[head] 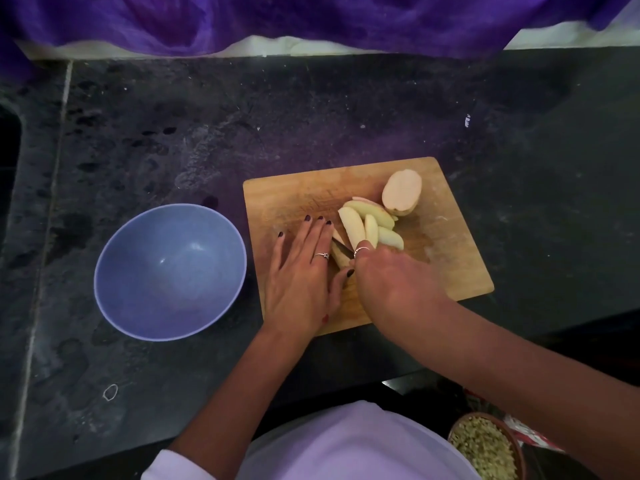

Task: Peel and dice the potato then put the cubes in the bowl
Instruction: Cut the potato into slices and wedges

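- Head view: a rectangular wooden cutting board [450,244] lies right of centre on the dark speckled stone tabletop [311,116].
- A halved pale potato [401,192] sits cut face up near the board's upper right; a fan of pale potato slices [367,226] lies just below and left of it.
- The left hand [301,271] lies flat on the board with straight fingers, beside a potato piece [338,256] at its thumb side.
- The right hand [391,282] curls round a dark-bladed knife [343,249], whose tip shows between the two hands.
- A round blue-grey bowl [138,306] stands on the tabletop, left of the board, near it.
- A small clay bowl of grain [485,448] shows at the lower right edge.
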Demonstrator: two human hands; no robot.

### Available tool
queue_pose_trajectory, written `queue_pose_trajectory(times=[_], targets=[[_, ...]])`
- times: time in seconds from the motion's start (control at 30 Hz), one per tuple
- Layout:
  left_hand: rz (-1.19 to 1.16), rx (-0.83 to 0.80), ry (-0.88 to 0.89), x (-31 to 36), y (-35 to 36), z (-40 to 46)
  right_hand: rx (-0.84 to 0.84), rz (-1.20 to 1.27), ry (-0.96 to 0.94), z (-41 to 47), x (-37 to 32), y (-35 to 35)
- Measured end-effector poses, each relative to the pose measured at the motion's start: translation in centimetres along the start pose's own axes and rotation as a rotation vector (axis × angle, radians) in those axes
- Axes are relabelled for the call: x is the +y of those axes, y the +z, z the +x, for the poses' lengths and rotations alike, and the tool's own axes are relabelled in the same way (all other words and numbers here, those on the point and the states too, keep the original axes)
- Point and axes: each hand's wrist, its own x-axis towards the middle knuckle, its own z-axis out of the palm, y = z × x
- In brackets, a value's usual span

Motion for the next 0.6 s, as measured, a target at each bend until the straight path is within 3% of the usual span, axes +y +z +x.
queue_pose_trajectory(times=[0.13, 0.6], targets=[[0.008, -0.027, -0.010, 0.1, 0.2, 0.1, -0.068, 0.069, 0.049, 0.4, -0.6, 0.6], [0.052, -0.110, 0.047, 0.2, -1.5, 0.5, -0.056, 0.061, 0.046, -0.6, 0.5, 0.1]])
